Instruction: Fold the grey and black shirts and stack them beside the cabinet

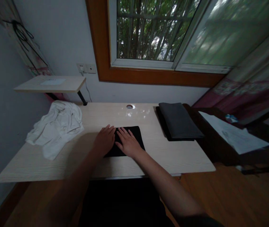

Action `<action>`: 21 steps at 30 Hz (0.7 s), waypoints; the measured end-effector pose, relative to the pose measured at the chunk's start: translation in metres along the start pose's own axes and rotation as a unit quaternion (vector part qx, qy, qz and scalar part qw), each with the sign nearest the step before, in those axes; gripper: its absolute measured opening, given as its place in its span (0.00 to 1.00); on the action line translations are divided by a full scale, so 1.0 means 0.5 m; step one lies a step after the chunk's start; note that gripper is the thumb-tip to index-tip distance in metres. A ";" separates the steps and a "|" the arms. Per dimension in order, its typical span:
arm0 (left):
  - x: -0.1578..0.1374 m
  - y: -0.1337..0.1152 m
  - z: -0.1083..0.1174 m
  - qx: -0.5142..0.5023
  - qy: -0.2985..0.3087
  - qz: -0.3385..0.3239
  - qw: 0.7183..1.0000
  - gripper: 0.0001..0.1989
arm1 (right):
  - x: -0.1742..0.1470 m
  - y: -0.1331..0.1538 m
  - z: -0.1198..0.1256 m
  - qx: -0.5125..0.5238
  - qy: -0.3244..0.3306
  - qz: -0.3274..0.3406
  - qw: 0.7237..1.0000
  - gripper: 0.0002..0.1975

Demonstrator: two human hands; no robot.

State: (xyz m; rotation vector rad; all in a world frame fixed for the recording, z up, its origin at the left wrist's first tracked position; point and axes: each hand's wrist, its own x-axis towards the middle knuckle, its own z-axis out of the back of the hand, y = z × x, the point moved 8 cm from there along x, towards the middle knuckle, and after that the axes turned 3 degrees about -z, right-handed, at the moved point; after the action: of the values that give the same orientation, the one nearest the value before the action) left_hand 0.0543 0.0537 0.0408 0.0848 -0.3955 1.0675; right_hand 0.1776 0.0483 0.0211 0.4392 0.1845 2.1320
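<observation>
A black, flat, roughly rectangular piece that looks like folded cloth (136, 135) lies on the light wood desk in front of me. My left hand (104, 140) rests flat across its left part, fingers stretched out. On its middle lies my right hand (129, 143), palm down with the fingers a little apart. Both hands press nothing between their fingers, and they hide much of the black piece. To the right sits a stack of folded dark grey and black cloth (178, 121). A crumpled white cloth (61, 126) is heaped on the left.
The desk (163, 160) has a round cable hole (129, 107) near its back edge. A small raised shelf (51, 84) stands at the back left, over part of the desk. On the right, white paper (234, 132) lies on a dark surface. A window (158, 31) is behind.
</observation>
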 end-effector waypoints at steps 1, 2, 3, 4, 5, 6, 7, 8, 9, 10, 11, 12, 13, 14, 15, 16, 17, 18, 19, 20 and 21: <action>-0.003 -0.007 -0.011 0.016 0.009 0.016 1.000 0.23 | 0.000 -0.001 0.000 -0.006 0.002 -0.002 1.000 0.31; -0.007 -0.009 -0.022 0.028 0.012 0.033 0.999 0.24 | -0.001 -0.003 0.000 -0.010 0.002 -0.005 1.000 0.32; -0.011 -0.010 -0.031 0.036 0.013 0.047 0.998 0.24 | -0.002 -0.006 0.001 -0.013 0.003 -0.007 1.000 0.32; -0.015 -0.009 -0.037 0.039 0.012 0.055 0.998 0.25 | -0.003 -0.009 0.002 -0.015 0.003 -0.011 1.000 0.32; -0.019 -0.007 -0.042 0.039 0.009 0.060 0.997 0.25 | -0.004 -0.014 0.004 -0.017 0.004 -0.015 1.000 0.32; -0.021 -0.006 -0.044 0.036 0.007 0.062 0.997 0.26 | -0.006 -0.020 0.006 -0.019 0.006 -0.020 1.000 0.32; -0.023 -0.004 -0.043 0.032 0.005 0.064 0.997 0.26 | -0.009 -0.027 0.009 -0.020 0.008 -0.026 0.999 0.33; -0.024 -0.002 -0.042 0.028 0.004 0.066 0.997 0.26 | -0.012 -0.036 0.013 -0.022 0.010 -0.033 0.999 0.33; -0.024 0.000 -0.039 0.024 0.004 0.070 0.997 0.26 | -0.016 -0.046 0.016 -0.023 0.012 -0.041 0.999 0.33; -0.025 0.002 -0.037 0.022 0.005 0.075 0.997 0.26 | -0.020 -0.057 0.020 -0.025 0.015 -0.048 0.998 0.34; -0.025 0.003 -0.035 0.020 0.009 0.079 0.997 0.26 | -0.025 -0.067 0.024 -0.027 0.017 -0.055 0.998 0.34; -0.026 0.006 -0.034 0.018 0.015 0.083 0.996 0.25 | -0.031 -0.079 0.027 -0.029 0.019 -0.062 0.998 0.34; -0.027 0.010 -0.034 0.017 0.020 0.087 0.996 0.25 | -0.037 -0.090 0.031 -0.031 0.022 -0.069 0.997 0.34; -0.029 0.015 -0.035 0.017 0.025 0.093 0.995 0.25 | -0.045 -0.102 0.034 -0.032 0.026 -0.078 0.996 0.34; -0.031 0.022 -0.035 0.017 0.029 0.099 0.995 0.26 | -0.052 -0.114 0.037 -0.034 0.029 -0.086 0.995 0.34; -0.035 0.030 -0.036 0.018 0.032 0.104 0.994 0.26 | -0.060 -0.126 0.040 -0.036 0.031 -0.094 0.994 0.34; -0.040 0.039 -0.036 0.020 0.034 0.110 0.993 0.26 | -0.067 -0.137 0.042 -0.038 0.033 -0.101 0.994 0.34; -0.046 0.049 -0.035 0.021 0.035 0.115 0.992 0.26 | -0.075 -0.148 0.045 -0.040 0.034 -0.107 0.993 0.34; -0.054 0.060 -0.034 0.023 0.037 0.120 0.992 0.26 | -0.082 -0.160 0.049 -0.041 0.034 -0.112 0.992 0.33; -0.063 0.071 -0.032 0.025 0.037 0.124 0.991 0.27 | -0.090 -0.171 0.052 -0.043 0.032 -0.116 0.992 0.33; -0.073 0.081 -0.029 0.026 0.038 0.125 0.991 0.27 | -0.098 -0.182 0.055 -0.043 0.031 -0.121 0.991 0.33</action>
State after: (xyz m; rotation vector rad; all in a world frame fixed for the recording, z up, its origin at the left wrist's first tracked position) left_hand 0.0077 0.0466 0.0094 0.0420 -0.3150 1.3237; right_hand 0.2834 0.0583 0.0081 0.2850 0.1705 1.9089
